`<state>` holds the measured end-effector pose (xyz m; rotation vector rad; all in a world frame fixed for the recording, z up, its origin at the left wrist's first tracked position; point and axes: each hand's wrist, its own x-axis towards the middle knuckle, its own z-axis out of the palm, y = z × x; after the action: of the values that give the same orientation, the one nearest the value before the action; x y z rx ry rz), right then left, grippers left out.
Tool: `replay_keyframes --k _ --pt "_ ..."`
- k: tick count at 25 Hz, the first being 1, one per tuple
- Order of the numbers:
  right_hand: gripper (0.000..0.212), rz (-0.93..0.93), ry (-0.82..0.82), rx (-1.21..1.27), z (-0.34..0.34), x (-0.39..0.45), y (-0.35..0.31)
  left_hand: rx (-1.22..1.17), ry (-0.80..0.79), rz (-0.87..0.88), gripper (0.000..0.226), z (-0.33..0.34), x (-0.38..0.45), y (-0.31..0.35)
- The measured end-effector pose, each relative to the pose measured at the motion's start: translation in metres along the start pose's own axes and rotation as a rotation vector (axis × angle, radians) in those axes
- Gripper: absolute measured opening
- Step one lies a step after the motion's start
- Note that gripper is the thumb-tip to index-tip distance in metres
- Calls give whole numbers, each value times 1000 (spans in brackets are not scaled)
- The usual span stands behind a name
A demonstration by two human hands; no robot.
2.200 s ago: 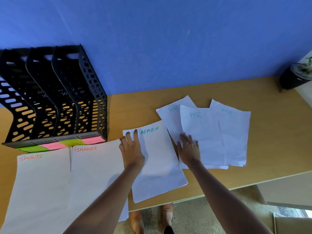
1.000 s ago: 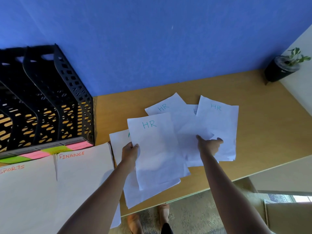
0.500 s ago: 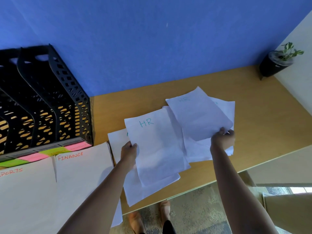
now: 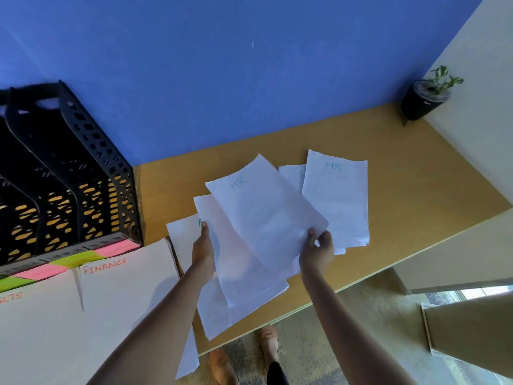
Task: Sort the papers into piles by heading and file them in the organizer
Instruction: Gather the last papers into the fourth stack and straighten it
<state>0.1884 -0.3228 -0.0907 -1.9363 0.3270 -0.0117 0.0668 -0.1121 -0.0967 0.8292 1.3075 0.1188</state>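
Observation:
My right hand pinches the lower right corner of a white sheet headed HR, held tilted over another white sheet that my left hand grips by its left edge. Under both lies a sheet whose heading is mostly covered. Two more HR sheets lie on the desk to the right. Papers headed FINANCE and SPORTS lie at the left. The black slotted organizer stands at the back left, with pink and green labels on its front.
The wooden desk meets a blue wall at the back. A small potted plant stands in the far right corner beside a cream wall. The desk's front edge runs diagonally below my hands, with floor and feet beyond it.
My right hand has carried its HR sheet leftward, over the sheet in my left hand. The HR sheets at the right are uncovered again. My left hand stays put.

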Motion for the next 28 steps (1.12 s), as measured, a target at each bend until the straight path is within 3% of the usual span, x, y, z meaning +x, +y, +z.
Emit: replay_keyframes --k 3,8,9,13,18,21,25,28 --pt "22 12 -63 -25 6 -41 17 -16 -3 13 83 1 -3 2" --pt "20 -67 -195 -61 3 -63 23 225 26 179 14 1 2 -4" --pt "20 -90 -213 -56 1 -59 20 249 33 191 10 1 3 -5" --pt "12 -178 -195 -86 -4 -16 2 289 27 219 21 1 4 -5" --pt "45 -389 -307 -646 -4 40 -7 306 -8 205 26 -3 6 -5" --pt "41 -557 -359 -821 0 59 -9 262 -29 201 22 -3 6 -6" --pt "27 -624 -266 -622 5 59 -21 229 -3 213 16 -3 9 -6" --pt "29 -750 -348 -483 8 31 -26 178 0 189 15 -2 9 -4"
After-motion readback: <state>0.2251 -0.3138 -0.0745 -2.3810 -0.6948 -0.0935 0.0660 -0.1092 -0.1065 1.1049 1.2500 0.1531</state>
